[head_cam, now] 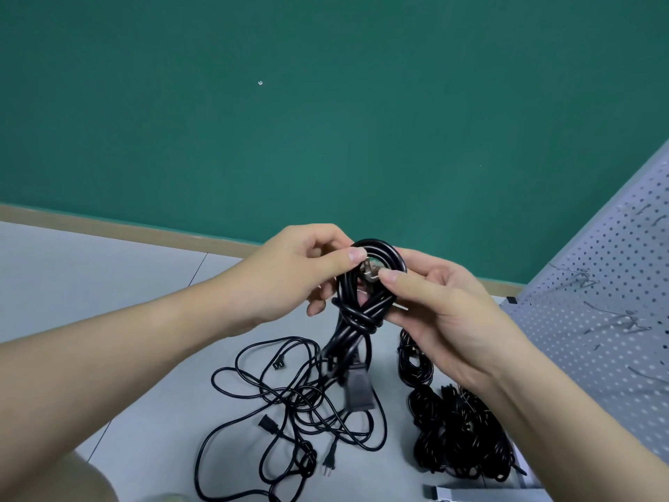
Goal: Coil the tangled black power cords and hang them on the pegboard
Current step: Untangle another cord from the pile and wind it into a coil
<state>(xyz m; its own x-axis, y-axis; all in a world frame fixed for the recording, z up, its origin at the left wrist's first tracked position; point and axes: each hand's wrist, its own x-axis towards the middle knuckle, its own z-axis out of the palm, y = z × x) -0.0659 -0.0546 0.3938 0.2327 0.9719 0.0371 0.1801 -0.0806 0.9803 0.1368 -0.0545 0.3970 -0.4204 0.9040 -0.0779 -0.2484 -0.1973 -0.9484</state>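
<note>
Your left hand (pixel 289 273) and right hand (pixel 438 302) both pinch coiled cord (pixel 365 284) mid-air, fingers curled on top loop; plug (pixel 358 389) dangles below. Tangled cords (pixel 289 403) on floor beneath, bundles (pixel 459 429) right. Pegboard (pixel 608 284) at right, hooks bare.

I'm looking into what seems a bare workroom or storage corner: a plain teal wall (pixel 325 103) fills the upper frame, a pale grey tiled floor (pixel 90 284) runs below it, and a perforated pegboard (pixel 593 320) (wire hooks fitted) stands at the right edge.
</note>
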